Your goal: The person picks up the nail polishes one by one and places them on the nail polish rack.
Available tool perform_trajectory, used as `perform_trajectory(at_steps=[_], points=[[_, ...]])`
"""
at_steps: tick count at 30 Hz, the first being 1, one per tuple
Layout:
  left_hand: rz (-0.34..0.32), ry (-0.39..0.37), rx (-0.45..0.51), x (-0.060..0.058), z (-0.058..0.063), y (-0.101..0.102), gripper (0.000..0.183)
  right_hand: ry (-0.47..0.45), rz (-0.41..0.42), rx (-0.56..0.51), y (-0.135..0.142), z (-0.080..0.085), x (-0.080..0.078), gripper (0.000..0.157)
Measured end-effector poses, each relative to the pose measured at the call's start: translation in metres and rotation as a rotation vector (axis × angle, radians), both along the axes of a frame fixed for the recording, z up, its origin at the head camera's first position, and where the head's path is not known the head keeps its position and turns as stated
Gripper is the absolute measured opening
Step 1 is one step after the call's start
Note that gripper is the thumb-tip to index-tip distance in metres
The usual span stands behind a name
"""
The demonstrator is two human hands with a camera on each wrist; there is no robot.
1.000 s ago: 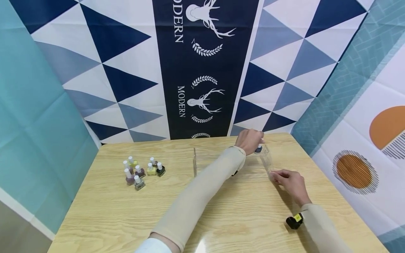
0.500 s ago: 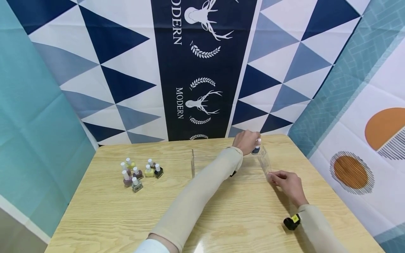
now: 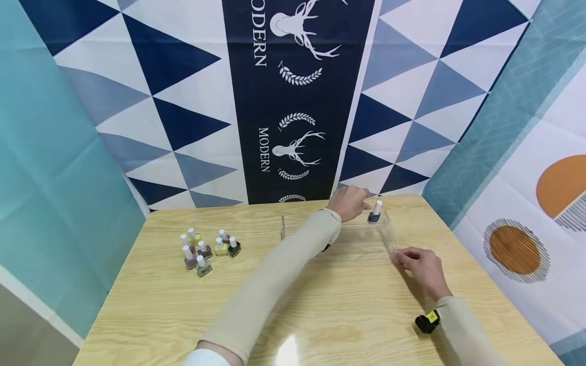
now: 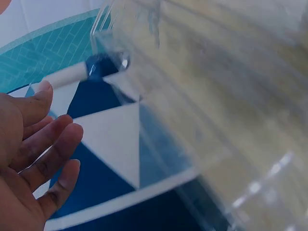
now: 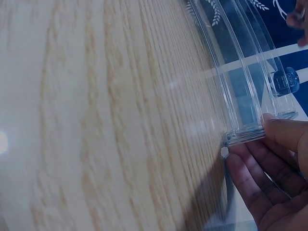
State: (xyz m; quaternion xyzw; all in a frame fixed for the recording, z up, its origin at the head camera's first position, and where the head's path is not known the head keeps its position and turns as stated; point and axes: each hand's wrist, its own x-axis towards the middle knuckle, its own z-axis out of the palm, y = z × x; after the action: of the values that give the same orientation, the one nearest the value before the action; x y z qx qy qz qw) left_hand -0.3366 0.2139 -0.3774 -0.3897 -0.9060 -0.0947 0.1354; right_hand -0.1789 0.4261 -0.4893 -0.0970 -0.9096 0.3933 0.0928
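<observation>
A clear acrylic tiered rack (image 3: 352, 245) stands toward the back right of the table. On its top tier at the right end stands a dark blue nail polish bottle (image 3: 374, 217) with a white cap. My left hand (image 3: 350, 202) is just left of that bottle; in the left wrist view its fingers (image 4: 62, 139) are loosely bent and hold nothing, the thumb near the white cap. My right hand (image 3: 423, 269) pinches the rack's right end panel, thumb on one side and fingers (image 5: 250, 178) on the other. My left forearm hides part of the rack.
Several nail polish bottles (image 3: 203, 249) with white caps stand grouped on the left of the wooden table (image 3: 348, 325), in purple, yellow, black and a clear glittery shade. A patterned cloth wall (image 3: 192, 101) rises behind the table's far edge.
My left hand has let go of the dark blue nail polish bottle and moved a little left, leaving it standing on the rack's top tier. My right hand keeps its place at the end panel.
</observation>
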Motion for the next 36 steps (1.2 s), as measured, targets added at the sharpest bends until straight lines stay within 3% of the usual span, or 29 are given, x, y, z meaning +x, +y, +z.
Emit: perform_trajectory(at_steps=[5,12,19,23,30,36], points=[[-0.026,0.059,-0.025,0.002,0.014,-0.029,0.028,0.001,0.015,0.006,0.0,0.001,-0.001,0.04],[-0.112,0.257,-0.148,0.017,0.023,-0.062,0.023,-0.001,0.022,0.045,0.003,0.0,0.0,0.043],[-0.169,0.304,-0.135,0.034,0.032,-0.101,0.021,-0.021,0.038,0.032,0.0,0.004,0.002,0.045],[-0.19,0.299,-0.107,0.041,0.035,-0.126,0.021,-0.014,0.036,0.053,0.001,0.006,0.0,0.047],[-0.216,0.184,-0.017,0.051,0.036,-0.171,0.015,-0.025,0.024,0.09,0.002,0.006,-0.001,0.048],[-0.212,0.128,0.048,0.055,0.035,-0.207,0.015,-0.033,0.025,0.14,0.001,0.007,-0.003,0.051]])
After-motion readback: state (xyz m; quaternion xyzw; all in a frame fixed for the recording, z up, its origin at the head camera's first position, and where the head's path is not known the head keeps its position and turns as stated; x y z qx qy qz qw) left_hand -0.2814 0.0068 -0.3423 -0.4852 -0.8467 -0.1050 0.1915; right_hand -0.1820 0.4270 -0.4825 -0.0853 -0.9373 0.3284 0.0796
